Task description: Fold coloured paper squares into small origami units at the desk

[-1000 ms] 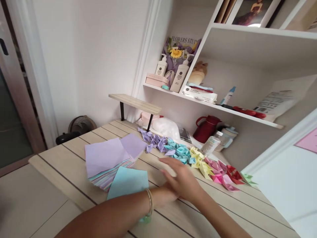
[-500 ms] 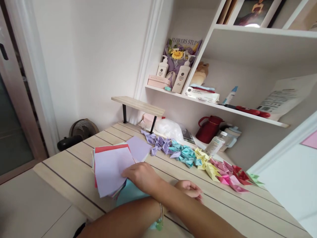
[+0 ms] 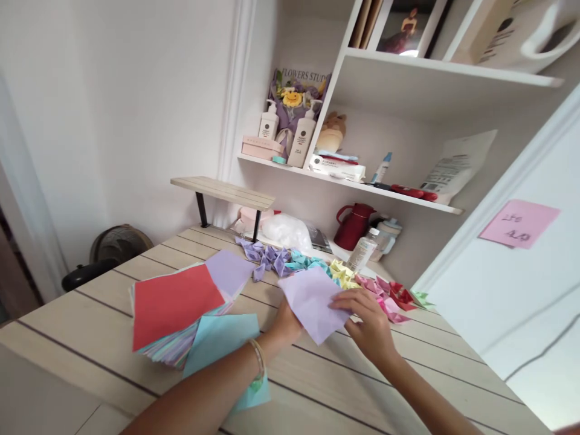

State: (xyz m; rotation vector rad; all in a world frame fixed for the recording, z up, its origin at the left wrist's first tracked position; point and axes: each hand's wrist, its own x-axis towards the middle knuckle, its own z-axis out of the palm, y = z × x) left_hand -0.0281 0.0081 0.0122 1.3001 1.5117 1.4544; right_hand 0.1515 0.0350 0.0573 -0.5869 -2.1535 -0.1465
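right hand [image 3: 374,331] pinches 1 unfolded lilac origami sheet [image 3: 312,305]; left hand [image 3: 289,321] behind, grip unclear; red-topped stack [image 3: 174,302], 9 o'clock.

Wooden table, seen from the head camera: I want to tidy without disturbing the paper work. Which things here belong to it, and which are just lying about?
Likely part of the work:
lilac sheet in the right hand
red-topped paper stack
light blue paper
folded paper pieces

Probably just lying about:
red jug
clear bottle
whitish bag
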